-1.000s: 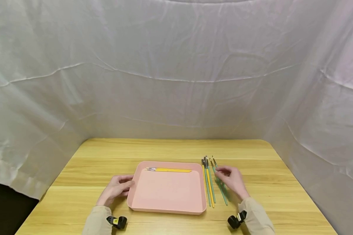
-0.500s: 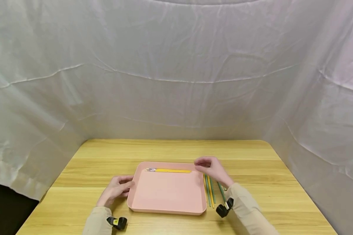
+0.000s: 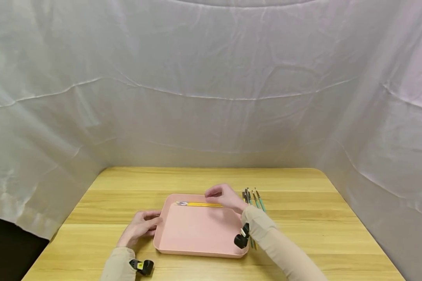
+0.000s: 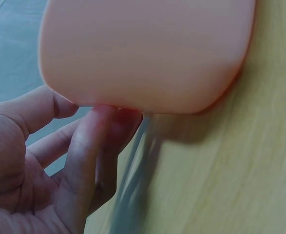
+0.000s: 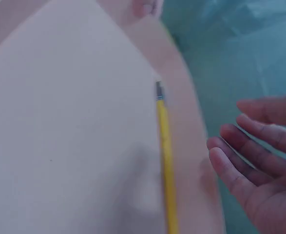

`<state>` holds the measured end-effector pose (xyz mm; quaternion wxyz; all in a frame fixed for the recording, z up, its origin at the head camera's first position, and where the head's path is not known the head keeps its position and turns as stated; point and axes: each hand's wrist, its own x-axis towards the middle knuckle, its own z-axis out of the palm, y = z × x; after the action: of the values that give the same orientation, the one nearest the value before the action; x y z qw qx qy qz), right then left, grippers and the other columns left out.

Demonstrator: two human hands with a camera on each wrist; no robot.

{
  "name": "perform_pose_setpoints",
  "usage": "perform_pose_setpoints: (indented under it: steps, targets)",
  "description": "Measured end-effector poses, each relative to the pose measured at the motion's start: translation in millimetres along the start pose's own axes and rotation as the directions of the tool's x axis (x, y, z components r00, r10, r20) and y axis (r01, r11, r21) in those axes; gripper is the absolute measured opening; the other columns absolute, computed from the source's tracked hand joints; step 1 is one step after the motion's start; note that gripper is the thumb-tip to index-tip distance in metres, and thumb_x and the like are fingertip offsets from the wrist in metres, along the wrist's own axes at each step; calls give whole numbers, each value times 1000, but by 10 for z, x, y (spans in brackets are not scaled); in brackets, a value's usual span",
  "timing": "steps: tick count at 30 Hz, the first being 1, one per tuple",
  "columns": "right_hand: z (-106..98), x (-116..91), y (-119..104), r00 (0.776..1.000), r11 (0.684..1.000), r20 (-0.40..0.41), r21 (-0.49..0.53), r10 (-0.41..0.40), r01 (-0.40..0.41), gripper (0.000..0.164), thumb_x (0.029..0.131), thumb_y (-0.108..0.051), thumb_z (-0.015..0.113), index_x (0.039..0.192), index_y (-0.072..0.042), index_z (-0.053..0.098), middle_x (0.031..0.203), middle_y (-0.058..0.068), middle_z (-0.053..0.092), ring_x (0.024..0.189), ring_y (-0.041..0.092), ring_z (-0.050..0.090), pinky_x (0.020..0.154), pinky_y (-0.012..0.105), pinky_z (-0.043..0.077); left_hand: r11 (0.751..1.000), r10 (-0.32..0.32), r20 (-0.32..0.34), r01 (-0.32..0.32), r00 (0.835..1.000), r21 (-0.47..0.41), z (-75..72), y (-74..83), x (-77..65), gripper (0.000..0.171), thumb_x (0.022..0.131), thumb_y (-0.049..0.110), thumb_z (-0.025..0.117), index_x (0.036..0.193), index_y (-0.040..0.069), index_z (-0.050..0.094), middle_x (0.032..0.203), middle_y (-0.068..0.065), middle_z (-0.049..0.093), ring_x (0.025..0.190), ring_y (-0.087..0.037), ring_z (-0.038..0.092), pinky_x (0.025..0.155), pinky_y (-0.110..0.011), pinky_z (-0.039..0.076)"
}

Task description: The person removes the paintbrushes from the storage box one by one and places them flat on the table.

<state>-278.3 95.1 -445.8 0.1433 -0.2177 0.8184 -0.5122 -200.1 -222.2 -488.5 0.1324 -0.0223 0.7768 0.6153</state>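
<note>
A shallow pink tray (image 3: 200, 234) lies on the table. My left hand (image 3: 139, 226) grips its left rim; in the left wrist view the thumb (image 4: 86, 146) and fingers meet at the tray's edge. Yellow-handled paintbrushes (image 3: 195, 204) lie side by side along the tray's far wall, bristles to the left. Over their right ends hovers my right hand (image 3: 225, 197), fingers loosely bent. The right wrist view has nothing in that hand, with a yellow paintbrush (image 5: 166, 156) beside it in the tray.
Right of the tray lie several more paintbrushes (image 3: 247, 195), partly hidden by my right sleeve (image 3: 274, 246). A teal-handled pair (image 3: 258, 201) is set slightly apart. Grey cloth (image 3: 211, 125) hangs behind the wooden table (image 3: 211, 179) and along its sides.
My right hand has moved left from the paintbrushes beside the tray to above the yellow paintbrushes inside it. The left hand keeps its hold on the tray.
</note>
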Motion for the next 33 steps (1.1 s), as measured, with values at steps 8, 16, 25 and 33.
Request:
perform_pose_setpoints:
  steps: [8,16,25,33]
  targets:
    - [83,139,135,979,996,185,22,79,-84,40,91,-7,71,129,6,63,129,24,66,117,28,66,107,39,50,1000,-1,4,1,1000,-4,10,-18,32,52,97,10,62,137,-19,47,102,-13,76,75,-6,68,62,-21,58]
    - [114,165,160,977,994,186,15,100,-104,38,93,-9,68,127,6,64,128,23,67,114,23,66,107,39,50,1000,8,11,-8,1000,4,-10,-14,31,52,98,11,62,137,-19,46,101,-11,76,75,-5,68,62,-20,57]
    - [167,183,179,988,996,151,-88,24,-11,31,87,4,70,117,12,67,113,26,72,100,25,71,91,28,57,1000,-12,-13,12,1000,13,14,10,16,51,96,10,63,137,-17,49,97,-8,76,74,-5,67,61,-20,57]
    - [313,190,163,999,959,36,-284,33,-21,18,77,12,71,94,6,74,82,12,72,71,8,59,65,17,51,1000,-13,-17,14,1000,22,21,5,31,51,98,11,62,138,-18,47,101,-11,75,75,-6,67,61,-21,57]
